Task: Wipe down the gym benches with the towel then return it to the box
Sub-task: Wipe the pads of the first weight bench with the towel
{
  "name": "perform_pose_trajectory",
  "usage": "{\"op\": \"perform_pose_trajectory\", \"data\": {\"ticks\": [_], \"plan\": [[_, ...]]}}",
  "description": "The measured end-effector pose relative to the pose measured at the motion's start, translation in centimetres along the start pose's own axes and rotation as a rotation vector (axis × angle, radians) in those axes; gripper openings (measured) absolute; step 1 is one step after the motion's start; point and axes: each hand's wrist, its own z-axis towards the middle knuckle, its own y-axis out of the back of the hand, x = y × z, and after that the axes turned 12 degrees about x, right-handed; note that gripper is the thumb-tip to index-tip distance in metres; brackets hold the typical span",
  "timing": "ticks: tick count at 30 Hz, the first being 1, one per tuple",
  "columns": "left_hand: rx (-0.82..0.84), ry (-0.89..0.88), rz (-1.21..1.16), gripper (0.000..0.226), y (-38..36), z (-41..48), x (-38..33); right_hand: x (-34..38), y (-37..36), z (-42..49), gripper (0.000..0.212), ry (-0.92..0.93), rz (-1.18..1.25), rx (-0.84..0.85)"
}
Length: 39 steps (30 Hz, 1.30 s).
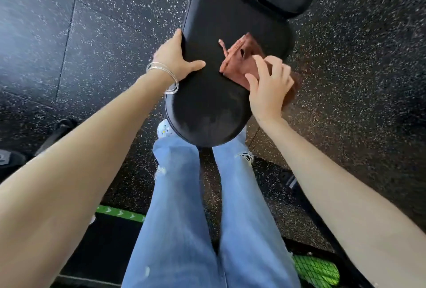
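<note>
At centre frame the left hand [175, 57] grasps the left edge of the black bench seat pad [207, 108], thumb on top, while the right hand [269, 89] lays spread, unclenched fingers on the reddish-brown towel [237, 64] at the pad's right edge.

Speckled floor [69, 34] w/ green strip [119, 213]
</note>
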Motion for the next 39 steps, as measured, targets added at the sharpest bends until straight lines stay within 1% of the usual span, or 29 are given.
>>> {"op": "perform_pose_trajectory", "data": {"ticks": [2, 3, 6, 7, 9, 11, 12, 15, 17, 20, 22, 24, 26, 28, 30, 32, 36, 39], "plan": [[0.055, -0.043, 0.002, 0.108, -0.1, -1.3, 1.3, 1.5, -1.2, -3.9, 0.037, -0.024, 0.039, 0.007], [0.09, -0.064, 0.006, 0.111, -0.2, -2.1, 2.1, 1.8, -1.3, -4.6, 0.037, -0.018, 0.032, 0.012], [0.174, -0.121, 0.008, 0.104, -0.5, -4.7, 4.4, 1.3, -0.2, -2.1, 0.038, 0.002, -0.076, 0.023], [0.198, -0.132, 0.01, 0.102, -0.5, -5.4, 5.1, 1.2, 0.4, -0.4, 0.039, -0.042, -0.069, 0.015], [0.23, -0.158, 0.019, 0.099, -0.7, -6.4, 6.2, 1.8, 1.3, 2.6, 0.04, -0.186, 0.027, 0.014], [0.224, -0.197, 0.032, 0.093, -0.9, -7.1, 6.6, 3.3, 1.1, 2.6, 0.04, -0.264, 0.082, -0.001], [0.211, -0.213, 0.025, 0.089, -1.1, -7.3, 6.6, 4.0, 0.7, 1.2, 0.04, -0.253, 0.075, -0.005], [0.177, -0.25, -0.019, 0.076, -1.4, -8.1, 7.2, 5.7, -2.3, -6.6, 0.039, -0.105, 0.069, -0.022], [0.181, -0.269, -0.023, 0.076, -1.5, -8.6, 7.8, 6.6, -4.3, -11.9, 0.037, -0.057, 0.102, -0.034], [0.215, -0.29, 0.006, 0.081, -1.7, -9.0, 8.5, 8.0, -6.2, -15.3, 0.034, -0.057, 0.089, -0.048], [0.219, -0.297, 0.053, 0.082, -1.6, -8.9, 9.2, 9.2, -6.5, -15.4, 0.034, -0.022, 0.078, -0.084], [0.207, -0.291, 0.074, 0.081, -1.4, -8.7, 10.1, 10.5, -6.1, -14.1, 0.036, 0.072, 0.034, -0.088], [0.144, -0.251, 0.111, 0.076, -1.2, -8.6, 11.2, 12.3, -5.6, -11.7, 0.036, 0.134, -0.007, -0.045], [0.064, -0.189, 0.159, 0.07, -0.8, -8.5, 12.5, 14.0, -5.0, -9.2, 0.035, 0.152, -0.025, -0.015], [0.021, -0.141, 0.137, 0.066, -0.4, -8.5, 13.6, 14.6, -4.8, -7.9, 0.036, 0.168, -0.067, -0.008], [0.008, -0.115, 0.083, 0.063, -0.2, -8.5, 14.1, 13.5, -4.9, -9.0, 0.037, 0.22, -0.112, 0.0], [0.004, -0.11, 0.036, 0.059, -0.3, -8.6, 13.4, 8.3, -5.6, -14.0, 0.036, 0.398, -0.116, -0.087], [0.021, -0.147, 0.034, 0.057, -0.9, -8.7, 12.2, 7.1, -5.9, -14.5, 0.034, 0.416, -0.129, -0.089]]}}
